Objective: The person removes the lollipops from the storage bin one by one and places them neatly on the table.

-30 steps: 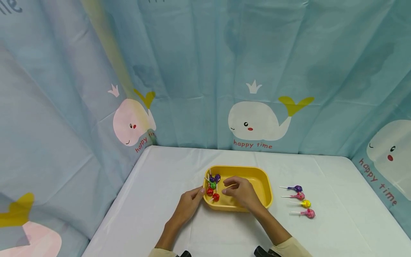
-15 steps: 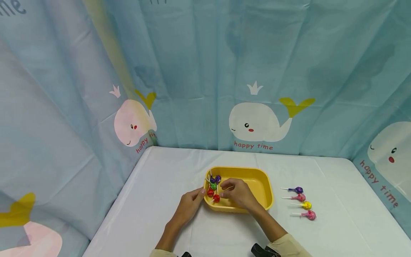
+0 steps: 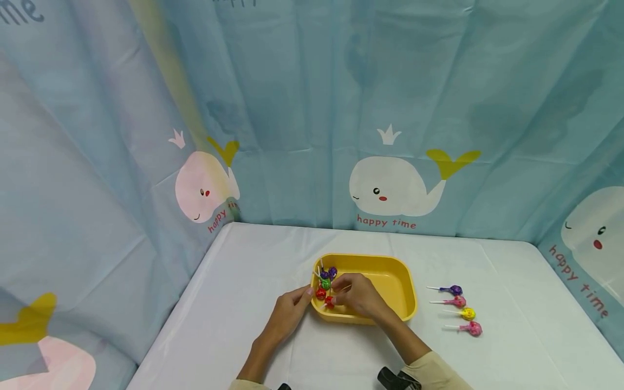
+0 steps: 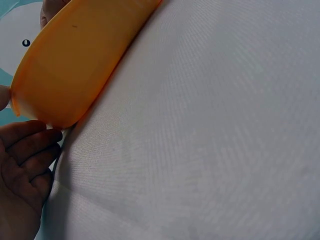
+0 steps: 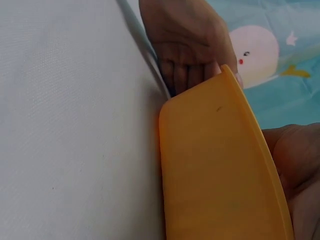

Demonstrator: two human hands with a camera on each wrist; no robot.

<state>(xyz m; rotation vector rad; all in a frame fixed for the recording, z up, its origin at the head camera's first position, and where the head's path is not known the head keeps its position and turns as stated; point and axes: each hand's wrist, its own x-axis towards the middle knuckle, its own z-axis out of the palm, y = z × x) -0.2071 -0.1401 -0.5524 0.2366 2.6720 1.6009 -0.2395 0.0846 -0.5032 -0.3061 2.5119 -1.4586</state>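
Here, five lollipops (image 3: 325, 284) lie in one tray (image 3: 392, 279), four lollipops (image 3: 469, 313) outside; left grip (image 3: 286, 314) pinches tray, right grip (image 3: 361, 296) unclear.

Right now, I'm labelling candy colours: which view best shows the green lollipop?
The head view: it looks down into the yellow tray, where the green lollipop is visible. Both wrist views show the tray's outside, no green lollipop.

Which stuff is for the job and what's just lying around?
Part of the job:
yellow tray, held by the left hand
lollipops inside it, by the right hand

Apparently just lying about, maybe for later:
four lollipops on the white table
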